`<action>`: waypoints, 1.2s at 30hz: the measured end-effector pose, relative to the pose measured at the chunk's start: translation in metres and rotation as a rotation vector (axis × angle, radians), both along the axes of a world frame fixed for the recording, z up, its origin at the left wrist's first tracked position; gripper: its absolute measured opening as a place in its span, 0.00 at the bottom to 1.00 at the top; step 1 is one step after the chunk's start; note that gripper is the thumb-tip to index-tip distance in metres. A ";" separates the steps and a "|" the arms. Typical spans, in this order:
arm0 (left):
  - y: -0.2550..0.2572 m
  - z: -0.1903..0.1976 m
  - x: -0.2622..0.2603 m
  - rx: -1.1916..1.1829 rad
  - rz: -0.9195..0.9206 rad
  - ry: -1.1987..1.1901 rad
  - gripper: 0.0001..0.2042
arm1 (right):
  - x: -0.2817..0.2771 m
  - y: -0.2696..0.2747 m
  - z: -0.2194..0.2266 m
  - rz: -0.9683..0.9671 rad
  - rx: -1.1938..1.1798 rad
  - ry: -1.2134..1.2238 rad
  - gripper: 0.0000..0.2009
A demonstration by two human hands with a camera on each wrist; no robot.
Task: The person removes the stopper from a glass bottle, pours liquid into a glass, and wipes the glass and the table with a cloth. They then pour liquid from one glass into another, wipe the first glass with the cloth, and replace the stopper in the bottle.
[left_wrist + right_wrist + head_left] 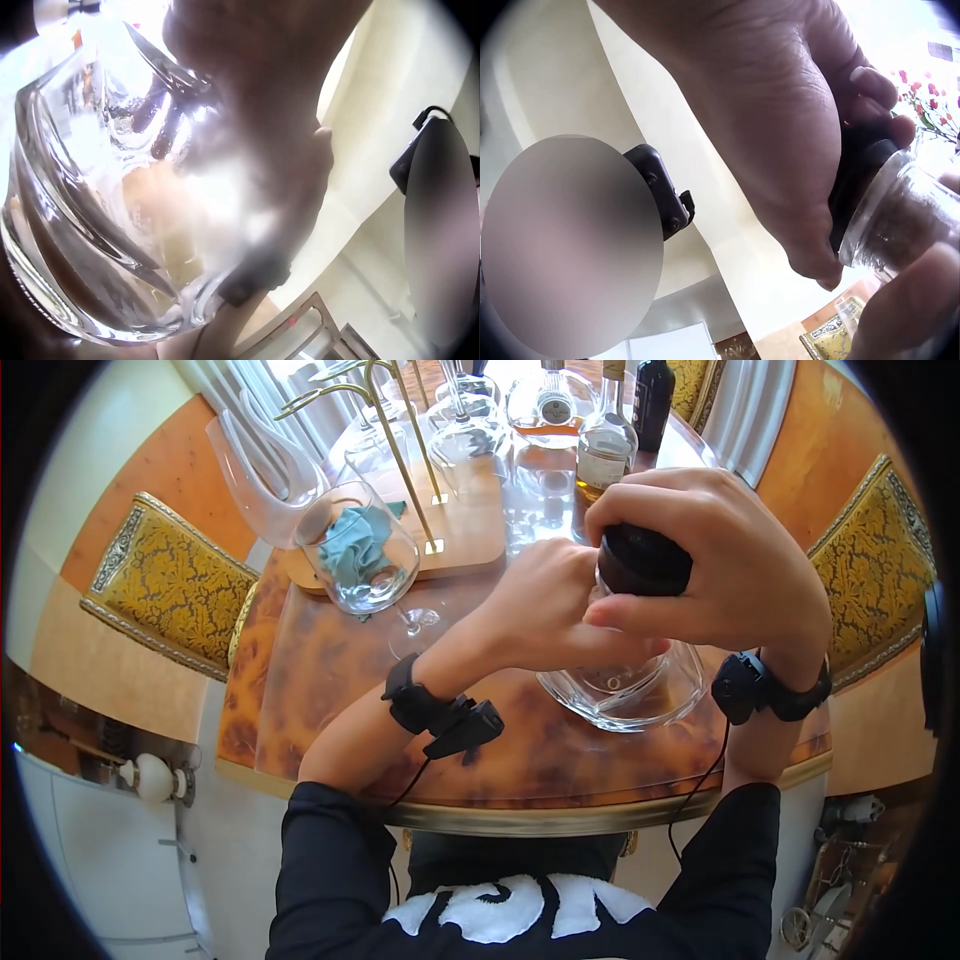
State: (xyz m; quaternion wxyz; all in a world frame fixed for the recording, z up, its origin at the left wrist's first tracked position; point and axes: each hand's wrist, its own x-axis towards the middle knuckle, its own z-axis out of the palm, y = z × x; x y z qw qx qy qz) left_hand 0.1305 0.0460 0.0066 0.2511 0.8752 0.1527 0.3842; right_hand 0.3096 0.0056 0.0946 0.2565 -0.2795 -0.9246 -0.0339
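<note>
A heavy clear glass bottle (625, 695) with a wide, faceted base stands near the table's right front. Its round black cap (645, 560) is gripped from above by the right hand (730, 560), thumb on the near side. Below the cap, the left hand (560, 605) holds the bottle's neck. In the right wrist view the black cap (859, 176) sits at the glass rim of the neck (900, 217), with fingers curled over it. The faceted glass body (97, 225) fills much of the left wrist view; the grip there is blurred.
A large stemmed glass (365, 585) holding a teal cloth (355, 545) lies tilted at a wooden board (460, 545) with gold stands. A curved glass decanter (260, 470) is at the left. Several bottles, one amber (604, 450), and upturned glasses (465, 435) stand at the back.
</note>
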 end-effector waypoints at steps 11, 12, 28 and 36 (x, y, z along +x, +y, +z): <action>0.005 -0.005 -0.002 -0.024 -0.087 -0.062 0.21 | -0.009 -0.006 -0.002 0.098 -0.023 0.040 0.20; 0.003 -0.003 0.000 -0.022 -0.037 -0.034 0.19 | -0.014 -0.018 -0.005 -0.142 0.026 0.013 0.20; -0.006 -0.004 0.004 0.030 0.189 0.021 0.16 | -0.020 -0.012 0.001 -0.247 0.263 -0.116 0.14; -0.010 -0.007 0.006 0.059 0.215 -0.004 0.19 | -0.018 -0.009 0.004 -0.129 0.144 -0.043 0.11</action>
